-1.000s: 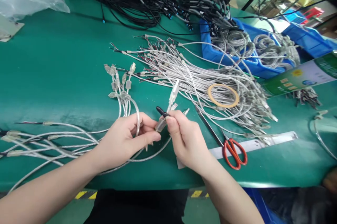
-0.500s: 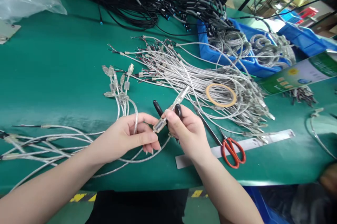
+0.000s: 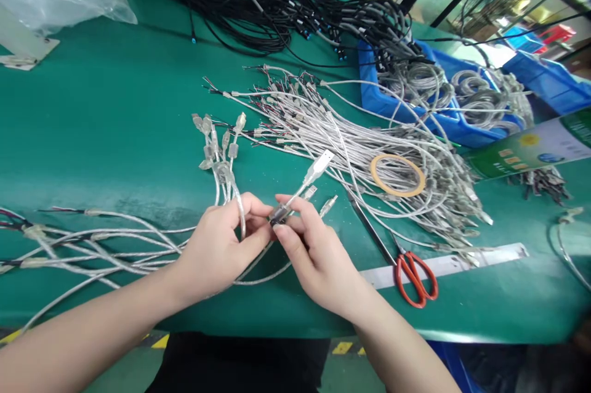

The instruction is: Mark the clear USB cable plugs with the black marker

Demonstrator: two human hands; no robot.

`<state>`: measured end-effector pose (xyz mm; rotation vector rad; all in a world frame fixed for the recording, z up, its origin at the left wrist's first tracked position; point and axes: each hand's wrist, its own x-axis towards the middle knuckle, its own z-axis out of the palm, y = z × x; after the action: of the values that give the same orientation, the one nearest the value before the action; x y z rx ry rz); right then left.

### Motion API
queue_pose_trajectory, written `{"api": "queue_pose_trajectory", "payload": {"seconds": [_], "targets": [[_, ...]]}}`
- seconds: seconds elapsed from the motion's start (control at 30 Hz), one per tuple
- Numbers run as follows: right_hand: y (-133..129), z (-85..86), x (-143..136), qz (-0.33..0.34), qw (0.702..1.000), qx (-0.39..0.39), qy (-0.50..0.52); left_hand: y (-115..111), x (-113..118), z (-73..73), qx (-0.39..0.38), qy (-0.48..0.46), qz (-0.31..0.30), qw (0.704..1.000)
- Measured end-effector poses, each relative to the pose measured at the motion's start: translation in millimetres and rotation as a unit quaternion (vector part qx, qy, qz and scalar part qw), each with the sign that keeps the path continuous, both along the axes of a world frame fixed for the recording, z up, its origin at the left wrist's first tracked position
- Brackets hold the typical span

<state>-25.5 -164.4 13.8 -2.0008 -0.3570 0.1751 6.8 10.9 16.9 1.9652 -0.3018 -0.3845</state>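
A: Hands first. What's held?

B: By the left hand (image 3: 231,239), fingertips pressed together, a small grey block-shaped lump (image 3: 280,213) on a silver-braided, clear-jacketed cable (image 3: 297,194) is pinched. By the thumb and index finger of the right hand (image 3: 318,254), the same spot is gripped from the other side. So the cable is held between both hands, its flat silver metal plug (image 3: 319,166) pointed up and away.

A: Changed?

B: Half a second ago two rounded black tool ends were seen standing out at the right hand; they are no longer seen there. A dark bit (image 3: 277,221) is shown at the fingertips; whether it is part of that tool cannot be told. The plug, then laid close over the right fingers, is now left clear of them.

A: Meaning?

B: The work is judged to be centred on the lump now, both hands being given to it.

A: Around?

B: Clear plastic connectors (image 3: 223,168) are bunched ahead of the left hand. To the right, red-handled metal scissors (image 3: 401,282) are laid across a flat steel ruler (image 3: 489,259), on the green tabletop (image 3: 115,122).
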Motion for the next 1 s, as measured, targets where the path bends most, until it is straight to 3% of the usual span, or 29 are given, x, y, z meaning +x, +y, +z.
{"api": "queue_pose_trajectory", "payload": {"seconds": [0.13,0.4,0.5,0.63,0.77,0.9,1.0], "targets": [[-1,-0.2,1,-0.038,0.997,-0.044,-0.06,-1,-2,-0.8,-0.005,0.006,-0.02,1.0],[-8,-0.8,7,-0.063,0.995,-0.008,-0.08,-2,-3,-0.2,-0.039,0.067,-0.028,0.997],[-8,-1.1,5,-0.024,0.999,0.007,-0.034,-2,-1,-0.7,-0.053,0.071,-0.015,0.996],[-3,-1.7,1,0.018,0.999,-0.037,-0.026,0,0,-2.1,-0.043,0.043,-0.016,0.998],[1,-3.5,0,-0.017,0.997,-0.048,-0.059,1,3,-3.2,-0.107,0.105,-0.032,0.988],[-3,-4.9,5,-0.08,0.99,-0.038,-0.114,2,8,-5.2,-0.184,0.213,-0.068,0.957],[-8,-4.9,10,-0.102,0.992,0.028,-0.066,3,11,-5.8,-0.202,0.24,-0.106,0.943]]}}
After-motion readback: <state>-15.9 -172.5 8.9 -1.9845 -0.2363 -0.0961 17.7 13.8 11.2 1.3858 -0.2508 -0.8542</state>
